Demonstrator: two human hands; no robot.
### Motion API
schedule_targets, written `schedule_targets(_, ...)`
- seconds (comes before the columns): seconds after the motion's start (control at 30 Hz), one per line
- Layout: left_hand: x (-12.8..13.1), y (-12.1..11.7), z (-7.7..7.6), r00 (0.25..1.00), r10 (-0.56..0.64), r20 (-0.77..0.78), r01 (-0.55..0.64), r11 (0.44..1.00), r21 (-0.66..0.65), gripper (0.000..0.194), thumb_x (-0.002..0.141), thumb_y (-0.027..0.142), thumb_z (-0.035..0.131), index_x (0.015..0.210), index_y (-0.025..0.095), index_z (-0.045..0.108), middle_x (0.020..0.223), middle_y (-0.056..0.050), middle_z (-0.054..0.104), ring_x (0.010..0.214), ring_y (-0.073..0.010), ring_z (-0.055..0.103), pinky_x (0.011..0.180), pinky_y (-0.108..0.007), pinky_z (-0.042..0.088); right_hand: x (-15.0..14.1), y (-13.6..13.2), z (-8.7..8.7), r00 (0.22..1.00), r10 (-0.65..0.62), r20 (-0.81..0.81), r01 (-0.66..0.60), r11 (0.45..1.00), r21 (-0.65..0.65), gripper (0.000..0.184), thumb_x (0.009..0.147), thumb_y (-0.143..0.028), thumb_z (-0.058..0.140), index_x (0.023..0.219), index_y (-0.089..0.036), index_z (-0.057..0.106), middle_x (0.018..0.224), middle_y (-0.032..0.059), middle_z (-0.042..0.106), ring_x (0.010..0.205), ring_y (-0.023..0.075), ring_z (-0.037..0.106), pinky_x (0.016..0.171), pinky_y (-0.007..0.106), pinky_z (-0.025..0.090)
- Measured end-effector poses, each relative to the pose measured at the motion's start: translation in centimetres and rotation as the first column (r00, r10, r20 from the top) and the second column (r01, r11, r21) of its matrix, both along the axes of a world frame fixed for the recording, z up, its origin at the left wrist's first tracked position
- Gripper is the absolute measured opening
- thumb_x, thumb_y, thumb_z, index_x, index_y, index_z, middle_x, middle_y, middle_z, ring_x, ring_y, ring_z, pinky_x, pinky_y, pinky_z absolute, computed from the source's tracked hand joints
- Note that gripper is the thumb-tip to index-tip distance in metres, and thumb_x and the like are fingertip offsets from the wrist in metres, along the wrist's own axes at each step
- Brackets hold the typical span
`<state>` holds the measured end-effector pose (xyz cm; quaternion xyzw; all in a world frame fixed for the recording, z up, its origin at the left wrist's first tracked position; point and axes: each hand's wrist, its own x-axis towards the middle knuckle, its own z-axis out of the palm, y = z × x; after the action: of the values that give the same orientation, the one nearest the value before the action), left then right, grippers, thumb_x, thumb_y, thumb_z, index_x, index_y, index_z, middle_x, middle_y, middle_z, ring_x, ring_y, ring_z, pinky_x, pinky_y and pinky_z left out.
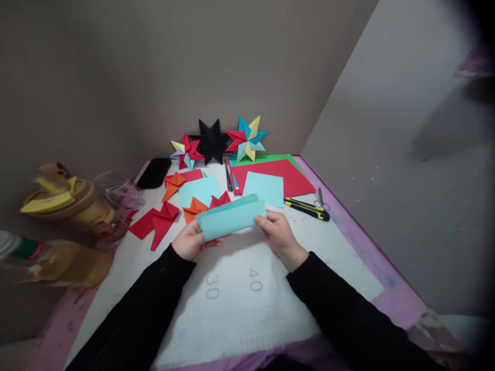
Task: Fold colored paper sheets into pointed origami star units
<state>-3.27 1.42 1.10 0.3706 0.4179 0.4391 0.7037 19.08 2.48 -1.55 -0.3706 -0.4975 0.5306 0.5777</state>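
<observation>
A light blue sheet of paper (231, 218), folded over lengthwise, is held up above the table between both hands. My left hand (192, 241) grips its left end, with fingers underneath. At the right end, the thumb of my right hand (279, 234) presses on the paper. Just behind it lie folded orange paper (194, 208) and folded red paper (220, 200), partly hidden by the blue sheet. More folded red pieces (164, 220) lie left of my left hand. Two flat light blue sheets (264, 189) (199, 189) rest farther back.
Paper stars, one black (212, 141) and one multicoloured (247, 139), lean at the wall. Red sheets (288, 178), a yellow-black cutter (307, 207) and scissors (320, 200) lie right. A phone (154, 173), bottle (65, 263) and lidded container (73, 201) are left.
</observation>
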Motion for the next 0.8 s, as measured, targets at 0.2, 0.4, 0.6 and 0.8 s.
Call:
schedule_targets(0.2, 0.4, 0.2, -0.1, 0.999, 0.032, 0.017, -0.032, 1.000, 0.000, 0.049, 0.063, 0.034, 0.075, 0.106, 0.018, 0.061, 0.092, -0.009, 0.070, 0.084, -0.0269, 0.067, 0.064, -0.032, 0.054, -0.7, 0.1, -0.6, 0.991, -0.134, 0.014, 0.135, 0.991, -0.027, 0.029, 0.070, -0.033, 0.069, 0.053, -0.016, 0.052, 0.054, -0.0040, 0.043, 0.054, 0.0105, 0.039, 0.054, 0.025, 0.034)
schedule_targets(0.4, -0.6, 1.1, -0.2, 0.971, 0.133, -0.199, -0.056, 0.935, 0.350, 0.059, 0.070, 0.055, 0.064, 0.113, 0.018, 0.050, 0.102, -0.012, 0.065, 0.091, -0.0252, 0.063, 0.065, -0.031, 0.050, 0.0, -0.1, 0.4, 0.942, -0.148, 0.302, 0.127, 0.988, 0.089, 0.034, 0.073, -0.033, 0.064, 0.049, -0.017, 0.046, 0.057, -0.0027, 0.042, 0.055, 0.0109, 0.039, 0.053, 0.024, 0.032)
schedule_targets(0.6, 0.1, 0.1, -0.2, 0.723, 0.366, -0.586, 0.075, 0.802, 0.593, 0.040, 0.069, 0.037, 0.069, 0.101, 0.018, 0.056, 0.094, -0.007, 0.066, 0.090, -0.0226, 0.062, 0.079, -0.034, 0.047, -0.4, -0.7, 1.6, 0.909, -0.139, 0.393, 0.097, 0.988, 0.124, 0.029, 0.073, -0.029, 0.064, 0.051, -0.017, 0.051, 0.061, -0.0002, 0.052, 0.060, 0.0138, 0.049, 0.055, 0.025, 0.038)
schedule_targets(0.8, 0.3, 0.0, -0.2, 0.726, 0.316, -0.611, 0.029, 0.873, 0.486, 0.033, 0.067, 0.038, 0.068, 0.092, 0.018, 0.060, 0.075, -0.002, 0.067, 0.072, -0.0198, 0.063, 0.064, -0.029, 0.047, -0.1, -0.7, 1.9, 0.956, -0.092, 0.278, 0.056, 0.989, 0.136, 0.017, 0.077, -0.033, 0.063, 0.069, -0.018, 0.065, 0.080, 0.0045, 0.064, 0.078, 0.0192, 0.058, 0.071, 0.030, 0.045)
